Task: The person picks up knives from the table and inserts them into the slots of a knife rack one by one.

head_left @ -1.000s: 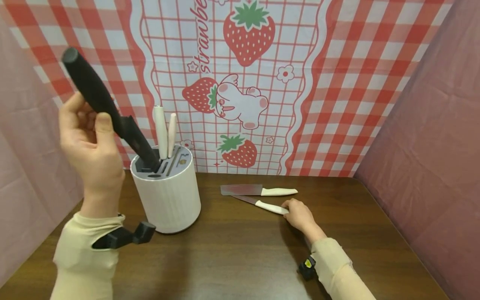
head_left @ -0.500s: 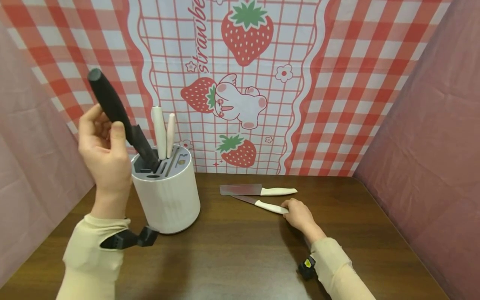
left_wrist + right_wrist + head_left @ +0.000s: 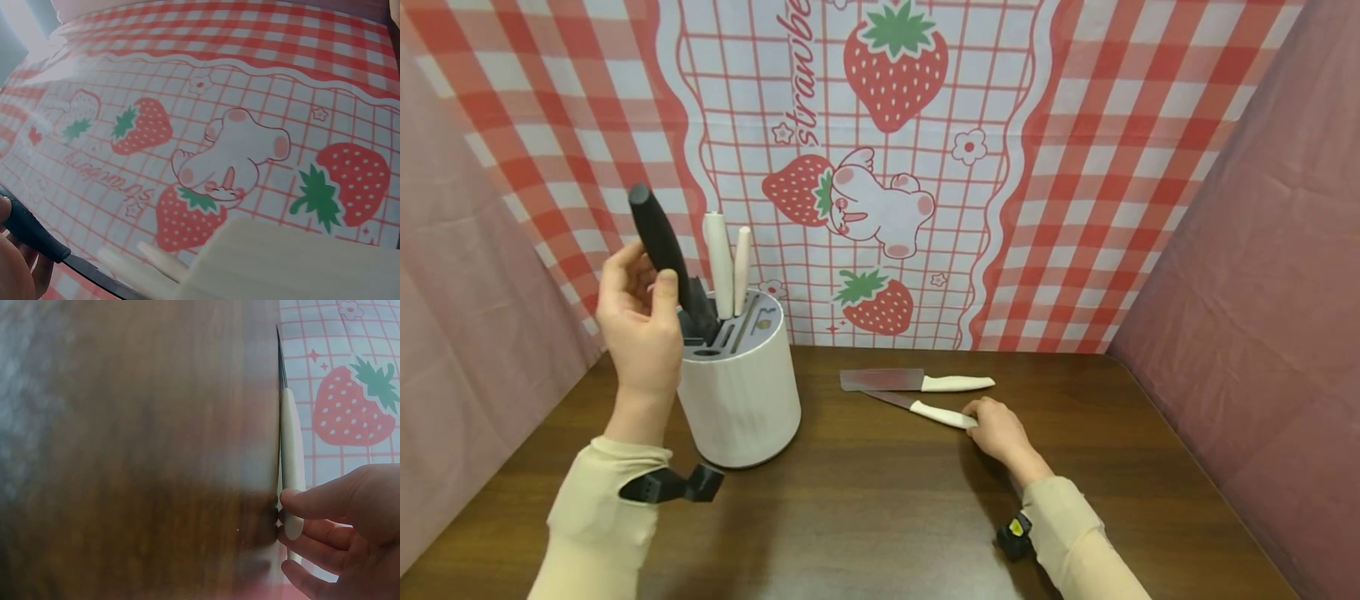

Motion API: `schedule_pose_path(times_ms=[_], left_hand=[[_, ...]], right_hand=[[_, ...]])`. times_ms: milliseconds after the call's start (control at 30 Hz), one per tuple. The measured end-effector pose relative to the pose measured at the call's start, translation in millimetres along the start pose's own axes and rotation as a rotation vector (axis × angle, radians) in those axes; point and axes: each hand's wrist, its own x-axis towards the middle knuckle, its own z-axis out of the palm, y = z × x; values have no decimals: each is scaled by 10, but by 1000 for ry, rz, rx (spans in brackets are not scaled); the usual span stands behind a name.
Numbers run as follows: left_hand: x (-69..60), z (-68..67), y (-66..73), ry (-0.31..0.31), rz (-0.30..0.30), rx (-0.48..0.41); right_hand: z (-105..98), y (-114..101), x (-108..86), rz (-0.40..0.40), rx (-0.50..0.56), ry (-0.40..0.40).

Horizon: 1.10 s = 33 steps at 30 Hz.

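Observation:
My left hand (image 3: pixel 643 342) grips a black-handled knife (image 3: pixel 658 237), which tilts with its dark blade running down into the slotted top of a white knife block (image 3: pixel 741 408). How deep the tip sits is hidden. In the left wrist view, the handle (image 3: pixel 34 232) lies between thumb and fingers. Over on the right, my right hand (image 3: pixel 1000 429) pinches the handle end of a small white-handled knife (image 3: pixel 936 412) lying on the table. Thumb and fingertips (image 3: pixel 290 500) meet that handle in the right wrist view.
Behind the small knife lies a broader white-handled knife (image 3: pixel 955 383), their blades crossing near the tips. Two white handles (image 3: pixel 721 267) stand up from the block. A strawberry-print cloth (image 3: pixel 880 200) hangs at the table's back edge; pink cloth (image 3: pixel 1247 250) covers the sides.
My left hand has moved right and down with the black-handled knife, whose handle now stands steeper and lower over the block. The right hand and both knives on the table have stayed put.

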Motion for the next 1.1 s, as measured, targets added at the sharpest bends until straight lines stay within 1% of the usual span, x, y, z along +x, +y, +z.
schedule_pose_path(times_ms=[167,433,533,700,867,967,1100], left_hand=[[-18,-19,-98,-15,-35,55],[-60,-33,-207,-37,-79,101],[-83,-36,-249,-44,-91,108],[-110,-39,-317,-48,-128,120],[-125,-52,-368,-73,-160,162],[-134,-57,-395,-78,-175,183],[-150,-68,-433,-91,-207,240]], right_hand=[[12,10,1,-2,-4,3],[18,10,-5,3,0,4],[16,10,-5,2,0,2],[12,7,-5,3,3,3],[11,18,2,-8,4,14],[9,19,8,-10,6,16],[18,22,6,-14,8,9]])
